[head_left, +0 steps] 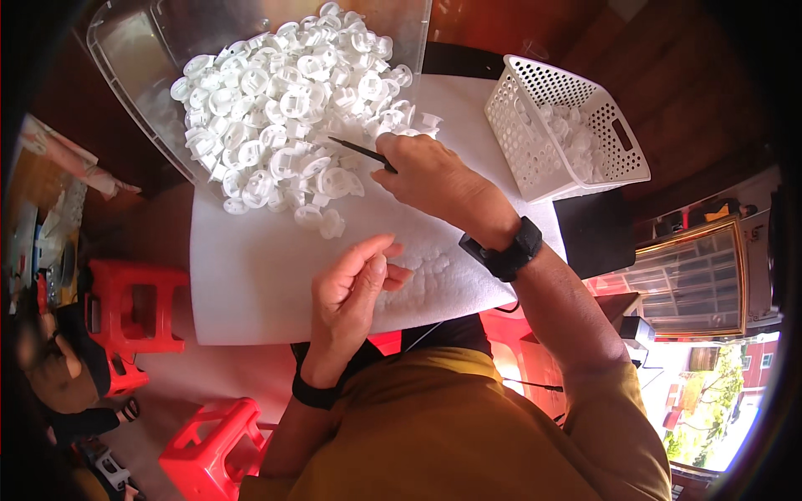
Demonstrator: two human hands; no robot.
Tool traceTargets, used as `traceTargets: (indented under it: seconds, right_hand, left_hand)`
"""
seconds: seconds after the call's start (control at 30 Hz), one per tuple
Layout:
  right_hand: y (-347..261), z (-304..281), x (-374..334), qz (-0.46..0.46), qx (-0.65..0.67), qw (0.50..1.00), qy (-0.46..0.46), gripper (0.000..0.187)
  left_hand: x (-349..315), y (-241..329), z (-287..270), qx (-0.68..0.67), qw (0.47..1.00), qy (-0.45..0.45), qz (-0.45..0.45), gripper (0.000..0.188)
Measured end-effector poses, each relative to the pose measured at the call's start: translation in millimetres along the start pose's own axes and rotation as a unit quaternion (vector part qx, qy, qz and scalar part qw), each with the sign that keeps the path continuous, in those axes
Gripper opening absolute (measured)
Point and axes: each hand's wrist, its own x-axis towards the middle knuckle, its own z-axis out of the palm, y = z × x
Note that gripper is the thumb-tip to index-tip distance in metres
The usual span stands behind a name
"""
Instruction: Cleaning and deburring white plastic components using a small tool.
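My right hand (430, 175) is closed round a slim black tool with a thin pointed tip (359, 149); its exact kind I cannot make out. The tip reaches over the right side of a large heap of small white plastic fittings (276, 108), round discs with clip-like parts. My right fingertips are by the heap's edge, partly hidden by the back of the hand. Nearer to me, my left hand (347, 288) hovers above the white padded table cover (242, 292). Its fingers are half curled and apart, the thumb in front of them, and nothing shows between them.
A clear plastic bin (125, 92) lies behind the heap. On the right stands a white perforated basket (522, 159) with more white fittings (576, 142) inside. Red plastic stools (138, 313) are on the floor at left. A black mat (595, 234) sits beside the cover.
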Motion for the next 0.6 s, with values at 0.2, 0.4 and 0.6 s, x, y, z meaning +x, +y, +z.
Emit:
traceTargets:
  seconds: [0.2,0.4,0.6]
  right_hand:
    - [-7,-13,-33,0.032,0.061,0.997,-0.030,0.026]
    - [-39,-31,-62,0.184,0.393,0.876,-0.212,0.033]
    - [-41,-19,-81,0.186,0.416,0.887,-0.071,0.027]
  left_hand:
    - [1,-3,1,-0.019,1.000,0.005,-0.005,0.034]
    - [5,-2,0,-0.025,0.999,-0.016,0.037,0.040]
    - [5,-10,-2,-0.004,1.000,-0.006,0.008,0.032]
